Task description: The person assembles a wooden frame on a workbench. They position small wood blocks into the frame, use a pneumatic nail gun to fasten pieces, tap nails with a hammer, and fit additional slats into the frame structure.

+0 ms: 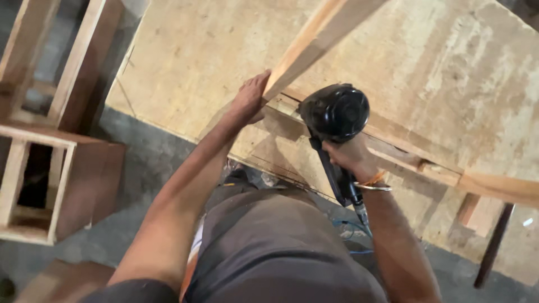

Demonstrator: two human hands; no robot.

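**Nail gun at the corner of two battens**

At centre frame the left hand presses with fingers closed against the lower end of a pale wooden batten that slants to the upper middle. The right hand is wrapped around the grip of a black nail gun, set on a second batten lying across the plywood bench. Open wooden box frames stand on the floor at left.
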